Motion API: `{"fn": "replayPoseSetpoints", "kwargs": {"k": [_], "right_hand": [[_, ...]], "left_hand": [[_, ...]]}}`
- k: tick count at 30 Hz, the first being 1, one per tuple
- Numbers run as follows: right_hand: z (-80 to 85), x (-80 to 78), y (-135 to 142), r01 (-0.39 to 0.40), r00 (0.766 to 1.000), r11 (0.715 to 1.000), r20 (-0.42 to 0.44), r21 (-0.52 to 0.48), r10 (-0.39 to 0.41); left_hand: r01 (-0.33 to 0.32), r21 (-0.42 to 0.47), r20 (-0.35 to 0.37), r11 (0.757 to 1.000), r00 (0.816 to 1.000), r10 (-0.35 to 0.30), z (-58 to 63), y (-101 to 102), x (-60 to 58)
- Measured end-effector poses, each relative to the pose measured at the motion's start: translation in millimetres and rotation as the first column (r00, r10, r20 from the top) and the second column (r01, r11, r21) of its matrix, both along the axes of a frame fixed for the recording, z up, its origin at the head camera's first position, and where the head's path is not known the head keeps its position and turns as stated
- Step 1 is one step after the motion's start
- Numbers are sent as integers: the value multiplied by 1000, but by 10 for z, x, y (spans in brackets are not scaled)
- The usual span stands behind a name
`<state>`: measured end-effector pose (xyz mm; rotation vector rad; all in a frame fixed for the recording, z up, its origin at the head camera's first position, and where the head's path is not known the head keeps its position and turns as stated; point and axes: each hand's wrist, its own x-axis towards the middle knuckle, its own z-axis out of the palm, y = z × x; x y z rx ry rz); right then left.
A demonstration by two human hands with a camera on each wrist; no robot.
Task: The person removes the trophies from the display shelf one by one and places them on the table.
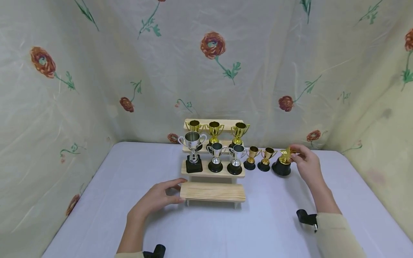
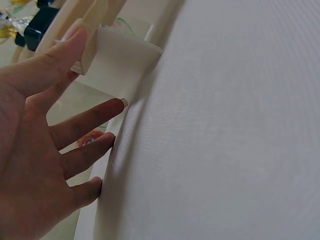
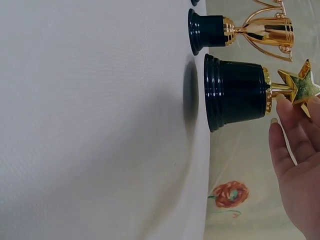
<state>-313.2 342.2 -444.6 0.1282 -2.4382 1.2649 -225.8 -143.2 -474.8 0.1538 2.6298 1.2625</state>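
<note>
My left hand [image 1: 158, 195] pinches the left end of the lowest wooden step [image 1: 213, 191] of a tiered display stand. In the left wrist view, its thumb [image 2: 65, 52] lies against the step's end and the other fingers spread out. My right hand [image 1: 306, 163] holds a star trophy [image 3: 235, 92] by its gold star, thumb and fingers around it. The trophy's black base hangs just above the tabletop, its shadow apart from it in the right wrist view. Beside it stand two small gold cup trophies [image 1: 267, 157], upright on the table.
Three silver trophies [image 1: 215, 157] line the stand's second step, the left one [image 1: 193, 152] larger on a square base. Three gold trophies [image 1: 214, 132] stand on the step behind. A white cloth covers the table [image 1: 129, 165]; a floral curtain [image 1: 161, 71] hangs around it.
</note>
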Motion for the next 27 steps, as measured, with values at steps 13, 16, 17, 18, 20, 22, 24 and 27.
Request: {"fn": "replayPoseSetpoints", "kwargs": {"k": [13,16,17,18,20,22,24,27], "right_hand": [[-54,-73,14,-15,1000,999,27,36,14],[-63,-91,8,-14,1000,999,26,42,13],[-63,-95,4,-15,1000,999,27,41,14],[-63,-98,3,-17,999,999,28,42,16],[-59,-99,0,-22,999,999,41,43,20],[-54,-96,-2,-25,998,999,58,46,23],[-52,-94,2,-27,997,998,77,48,23],[-50,-87,5,-24,995,999,102,49,19]], "left_hand": [[-2,-8,-1,1000,1000,2,1,6,-10],[-7,-5,3,1000,1000,7,1,6,-7],[-10,-5,5,1000,1000,10,3,5,-7],[-10,-5,5,1000,1000,10,2,5,-8],[-11,-5,5,1000,1000,11,1,5,-7],[-11,-5,5,1000,1000,11,-1,3,-5],[-10,-5,4,1000,1000,10,-3,1,-4],[-8,-6,4,1000,1000,8,-7,-2,-2]]}}
